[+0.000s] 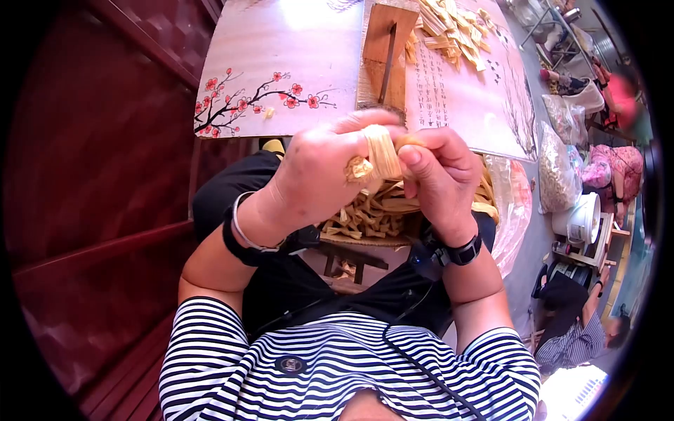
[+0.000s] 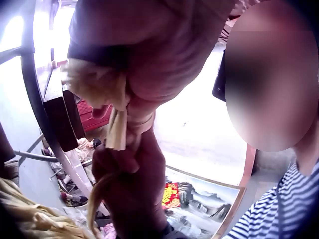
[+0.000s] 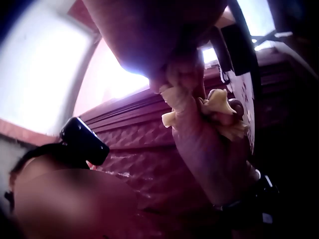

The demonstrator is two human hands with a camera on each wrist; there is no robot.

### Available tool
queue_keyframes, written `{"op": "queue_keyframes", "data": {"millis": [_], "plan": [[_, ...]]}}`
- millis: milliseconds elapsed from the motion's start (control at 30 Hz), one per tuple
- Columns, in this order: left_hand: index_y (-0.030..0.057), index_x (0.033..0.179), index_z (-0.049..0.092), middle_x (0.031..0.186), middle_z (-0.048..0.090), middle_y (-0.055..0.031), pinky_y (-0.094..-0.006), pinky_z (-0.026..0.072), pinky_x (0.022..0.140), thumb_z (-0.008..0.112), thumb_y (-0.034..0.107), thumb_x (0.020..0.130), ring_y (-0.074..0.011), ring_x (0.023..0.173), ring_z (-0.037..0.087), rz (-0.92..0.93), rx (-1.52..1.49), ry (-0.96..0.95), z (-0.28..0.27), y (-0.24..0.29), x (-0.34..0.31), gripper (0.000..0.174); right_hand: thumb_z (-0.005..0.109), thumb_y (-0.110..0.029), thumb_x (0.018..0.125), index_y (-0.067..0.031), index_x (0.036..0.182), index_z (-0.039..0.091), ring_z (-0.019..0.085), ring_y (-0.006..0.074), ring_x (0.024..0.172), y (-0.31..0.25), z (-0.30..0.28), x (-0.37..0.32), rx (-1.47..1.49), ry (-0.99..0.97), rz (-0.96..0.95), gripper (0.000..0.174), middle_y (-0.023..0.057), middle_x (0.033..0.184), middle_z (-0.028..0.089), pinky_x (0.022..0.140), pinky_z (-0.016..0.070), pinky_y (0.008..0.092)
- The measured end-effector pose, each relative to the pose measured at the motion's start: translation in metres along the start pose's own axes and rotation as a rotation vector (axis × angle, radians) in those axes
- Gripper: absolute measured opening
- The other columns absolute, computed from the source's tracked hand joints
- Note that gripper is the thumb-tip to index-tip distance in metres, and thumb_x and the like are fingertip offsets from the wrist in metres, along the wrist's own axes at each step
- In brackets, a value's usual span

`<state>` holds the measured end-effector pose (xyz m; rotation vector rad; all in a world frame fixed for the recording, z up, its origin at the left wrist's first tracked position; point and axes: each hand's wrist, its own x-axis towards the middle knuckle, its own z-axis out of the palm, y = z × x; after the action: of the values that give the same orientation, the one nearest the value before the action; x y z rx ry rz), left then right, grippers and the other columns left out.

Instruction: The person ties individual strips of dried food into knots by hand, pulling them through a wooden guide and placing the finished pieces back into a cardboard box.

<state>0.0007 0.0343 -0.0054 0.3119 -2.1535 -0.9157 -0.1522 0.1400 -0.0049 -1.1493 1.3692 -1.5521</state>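
Note:
A pale yellow flat strip (image 1: 381,151), like tofu skin, is wound in a band round the fingers of my left hand (image 1: 316,168). From that curled hand a crumpled yellow end (image 1: 359,168) sticks out. My right hand (image 1: 449,182) is close against it, pinching part of the strip between thumb and fingers. In the left wrist view a folded piece of the strip (image 2: 117,129) hangs between the hands. The right wrist view shows ruffled yellow folds (image 3: 219,102) at the left hand. Below both hands, a pile of yellow strips (image 1: 365,217) lies by my lap.
Ahead stands a table (image 1: 281,42) with printed blossoms. A wooden block with a metal rod (image 1: 386,63) sits on it, beside more yellow strips (image 1: 453,31). A dark red panelled wall (image 1: 91,154) is at left. Filled plastic bags (image 1: 559,168), a white bucket (image 1: 581,217) and seated people are at right.

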Motion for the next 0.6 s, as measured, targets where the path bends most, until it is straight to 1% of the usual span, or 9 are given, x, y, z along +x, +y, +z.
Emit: {"op": "queue_keyframes", "data": {"millis": [67, 100, 200, 233, 333, 367, 467, 500, 600], "plan": [[-0.0030, 0.098, 0.067, 0.111, 0.065, -0.0172, -0.0308, 0.0536, 0.079, 0.069, 0.001, 0.077, -0.0289, 0.094, 0.068, -0.060, 0.010, -0.125, -0.005, 0.002, -0.001, 0.021, 0.063, -0.019, 0.093, -0.0004, 0.094, 0.063, 0.055, 0.0053, 0.055, 0.003, -0.007, 0.001, -0.067, -0.110, 0.038, 0.019, 0.0025, 0.074, 0.066, 0.049, 0.0438, 0.0220], [-0.0028, 0.094, 0.067, 0.111, 0.066, -0.0152, -0.0308, 0.0541, 0.076, 0.067, -0.002, 0.076, -0.0278, 0.091, 0.068, -0.084, 0.027, -0.129, -0.003, 0.002, -0.002, 0.018, 0.064, -0.019, 0.090, 0.0003, 0.089, 0.064, 0.059, 0.0129, 0.054, 0.006, -0.003, 0.005, -0.265, -0.125, -0.094, 0.020, 0.0069, 0.069, 0.064, 0.052, 0.0468, 0.0283], [-0.0042, 0.088, 0.065, 0.109, 0.066, -0.0150, -0.0313, 0.0544, 0.074, 0.065, -0.004, 0.076, -0.0259, 0.086, 0.068, -0.059, 0.223, -0.079, 0.004, -0.002, -0.007, 0.012, 0.065, -0.018, 0.087, 0.0002, 0.084, 0.064, 0.061, 0.0228, 0.055, 0.014, 0.005, 0.011, -0.650, -0.108, -0.348, 0.018, 0.0138, 0.067, 0.062, 0.054, 0.0481, 0.0317], [-0.0046, 0.087, 0.065, 0.107, 0.066, -0.0152, -0.0313, 0.0544, 0.073, 0.065, -0.005, 0.076, -0.0254, 0.084, 0.068, -0.033, 0.197, -0.073, 0.005, -0.004, -0.008, 0.011, 0.062, -0.020, 0.087, 0.0004, 0.085, 0.064, 0.060, 0.0284, 0.057, 0.011, 0.004, 0.009, -0.714, -0.115, -0.225, 0.020, 0.0178, 0.068, 0.061, 0.056, 0.0482, 0.0334], [-0.0056, 0.082, 0.063, 0.102, 0.067, -0.0160, -0.0313, 0.0543, 0.071, 0.063, -0.007, 0.075, -0.0243, 0.082, 0.068, 0.034, 0.056, -0.046, 0.006, -0.004, -0.003, 0.007, 0.057, -0.022, 0.090, 0.0013, 0.086, 0.062, 0.061, 0.0229, 0.058, 0.000, -0.001, 0.010, -0.535, -0.164, 0.052, 0.024, 0.0142, 0.065, 0.060, 0.057, 0.0481, 0.0319], [-0.0060, 0.080, 0.063, 0.101, 0.066, -0.0164, -0.0314, 0.0542, 0.071, 0.063, -0.008, 0.074, -0.0242, 0.083, 0.068, 0.050, -0.030, -0.028, 0.001, 0.000, 0.002, 0.006, 0.052, -0.028, 0.095, -0.0005, 0.081, 0.062, 0.054, 0.0129, 0.055, 0.003, -0.003, 0.010, -0.306, -0.184, 0.081, 0.032, 0.0067, 0.063, 0.059, 0.053, 0.0430, 0.0261], [-0.0053, 0.077, 0.060, 0.097, 0.066, -0.0183, -0.0280, 0.0517, 0.067, 0.060, -0.003, 0.079, -0.0193, 0.075, 0.064, 0.058, -0.353, 0.061, -0.011, -0.003, 0.004, 0.003, 0.050, -0.033, 0.098, -0.0030, 0.076, 0.062, 0.043, 0.0048, 0.053, -0.019, -0.002, 0.010, 0.114, -0.255, 0.617, 0.040, -0.0006, 0.061, 0.055, 0.048, 0.0334, 0.0209], [-0.0049, 0.077, 0.060, 0.096, 0.066, -0.0183, -0.0268, 0.0506, 0.065, 0.058, -0.001, 0.081, -0.0173, 0.072, 0.062, 0.023, -0.459, 0.099, -0.019, -0.003, 0.003, 0.006, 0.047, -0.040, 0.099, -0.0046, 0.076, 0.061, 0.034, 0.0029, 0.049, -0.006, -0.014, 0.009, 0.196, -0.492, 0.479, 0.045, -0.0039, 0.059, 0.050, 0.045, 0.0241, 0.0199], [-0.0033, 0.087, 0.063, 0.099, 0.064, -0.0169, -0.0230, 0.0450, 0.058, 0.053, 0.010, 0.090, -0.0086, 0.063, 0.052, -0.156, -0.686, 0.250, -0.023, -0.005, -0.004, 0.017, 0.052, -0.043, 0.096, -0.0044, 0.072, 0.056, 0.029, 0.0040, 0.045, 0.003, -0.017, 0.004, 0.409, -0.522, 0.481, 0.045, -0.0021, 0.057, 0.045, 0.043, 0.0219, 0.0216]]}}
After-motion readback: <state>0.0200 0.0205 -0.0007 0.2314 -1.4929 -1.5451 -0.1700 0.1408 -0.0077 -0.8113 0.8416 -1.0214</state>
